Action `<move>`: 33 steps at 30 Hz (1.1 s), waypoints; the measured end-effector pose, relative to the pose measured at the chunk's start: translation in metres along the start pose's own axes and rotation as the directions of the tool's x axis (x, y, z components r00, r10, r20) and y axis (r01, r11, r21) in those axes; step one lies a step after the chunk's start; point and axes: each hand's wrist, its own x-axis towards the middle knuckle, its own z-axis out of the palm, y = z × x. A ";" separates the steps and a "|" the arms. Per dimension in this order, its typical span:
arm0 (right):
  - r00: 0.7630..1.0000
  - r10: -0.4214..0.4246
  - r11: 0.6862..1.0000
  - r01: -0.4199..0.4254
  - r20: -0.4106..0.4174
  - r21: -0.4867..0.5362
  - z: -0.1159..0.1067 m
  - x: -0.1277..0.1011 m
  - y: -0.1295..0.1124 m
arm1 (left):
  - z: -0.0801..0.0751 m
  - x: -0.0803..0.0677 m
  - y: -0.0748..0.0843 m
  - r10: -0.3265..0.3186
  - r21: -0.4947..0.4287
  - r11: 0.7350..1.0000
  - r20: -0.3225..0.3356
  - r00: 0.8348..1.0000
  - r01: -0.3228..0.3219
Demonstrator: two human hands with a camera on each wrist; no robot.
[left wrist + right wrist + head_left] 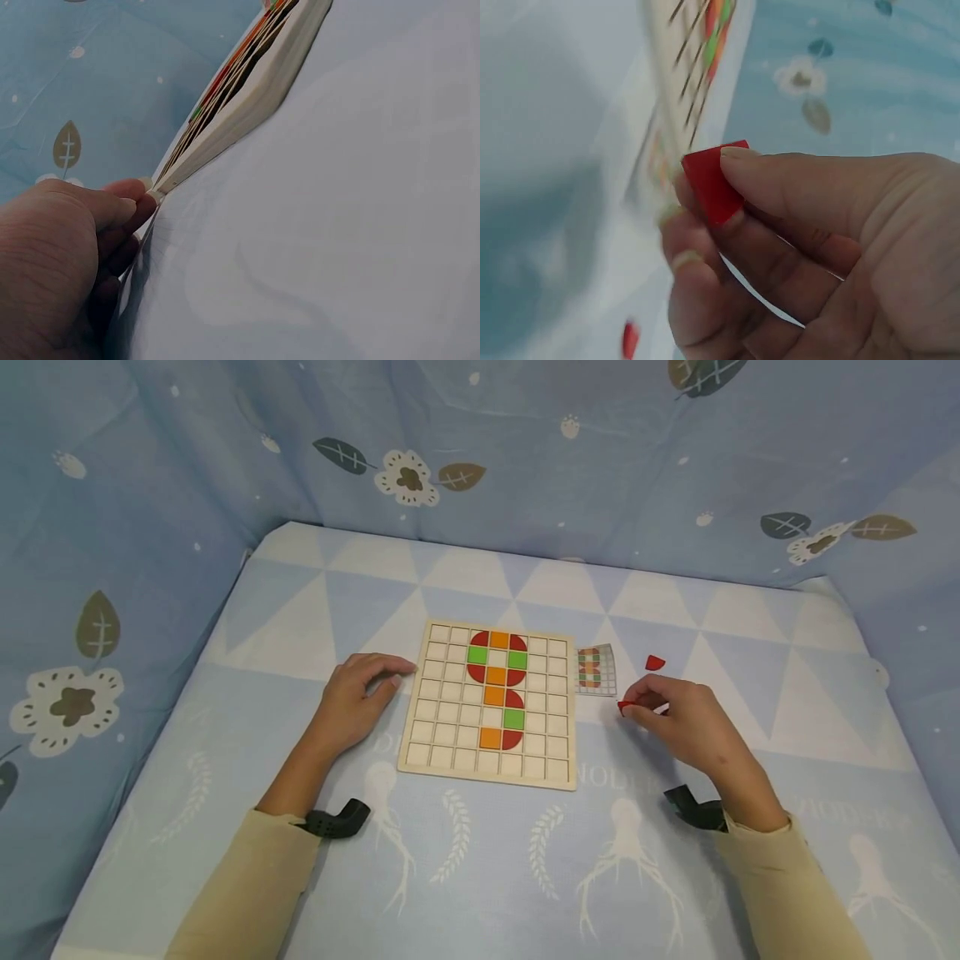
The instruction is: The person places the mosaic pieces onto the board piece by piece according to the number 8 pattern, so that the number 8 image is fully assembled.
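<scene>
Right hand [686, 718] pinches one red piece [714, 187] just right of wooden grid board [491, 703]. Left hand [356, 697], fingers loosely curled, touches board's left edge. On board: 6 red, 4 orange, 3 green pieces. One loose red piece [655, 662] and one pattern card [596, 671] beside board.

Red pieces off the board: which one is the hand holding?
The red piece pinched in the right hand; the other red piece lies alone on the cloth.
</scene>
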 end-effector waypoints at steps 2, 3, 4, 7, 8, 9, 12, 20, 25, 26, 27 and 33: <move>0.999 -0.039 0.999 0.039 0.010 -0.004 0.003 0.006 -0.011 | 0.000 0.000 0.000 -0.003 -0.002 1.000 -0.002 1.000 0.003; 0.998 -0.057 0.998 0.057 0.018 -0.008 0.005 0.009 -0.017 | -0.001 0.000 -0.001 -0.005 -0.004 1.000 -0.001 1.000 0.005; 0.997 -0.074 0.997 0.074 0.032 -0.010 0.007 0.013 -0.023 | -0.001 -0.001 -0.001 -0.006 -0.004 1.000 -0.001 1.000 0.006; 0.989 -0.131 0.991 0.132 0.069 -0.008 0.014 0.026 -0.042 | -0.001 -0.001 -0.003 -0.012 -0.004 1.000 0.002 1.000 0.012; 0.985 -0.152 0.988 0.153 0.085 -0.007 0.017 0.031 -0.049 | -0.001 -0.002 -0.003 -0.015 0.000 1.000 0.003 1.000 0.015; 0.980 -0.172 0.985 0.174 0.102 -0.007 0.019 0.037 -0.057 | -0.002 -0.002 -0.003 -0.017 0.002 1.000 0.003 1.000 0.017; 0.960 -0.247 0.969 0.249 0.130 0.000 0.027 0.055 -0.078 | -0.003 -0.004 -0.004 -0.022 0.005 1.000 -0.001 1.000 0.022; 0.877 -0.425 0.903 0.427 0.222 0.043 0.062 0.101 -0.112 | -0.002 -0.003 -0.005 -0.012 -0.021 1.000 -0.005 1.000 0.011; 0.859 -0.440 0.896 0.441 0.259 0.061 0.074 0.113 -0.118 | 0.001 0.000 -0.005 0.003 -0.009 1.000 0.002 1.000 -0.003; 0.859 -0.437 0.897 0.436 0.265 0.066 0.075 0.114 -0.119 | 0.000 0.000 -0.005 0.004 -0.007 1.000 0.003 1.000 -0.004; 0.859 -0.433 0.899 0.432 0.272 0.067 0.076 0.115 -0.120 | 0.000 0.000 -0.006 0.003 -0.001 1.000 0.001 1.000 -0.003; 0.846 -0.451 0.888 0.456 0.283 0.053 0.081 0.114 -0.118 | 0.000 0.001 -0.005 0.001 0.008 1.000 0.000 1.000 -0.001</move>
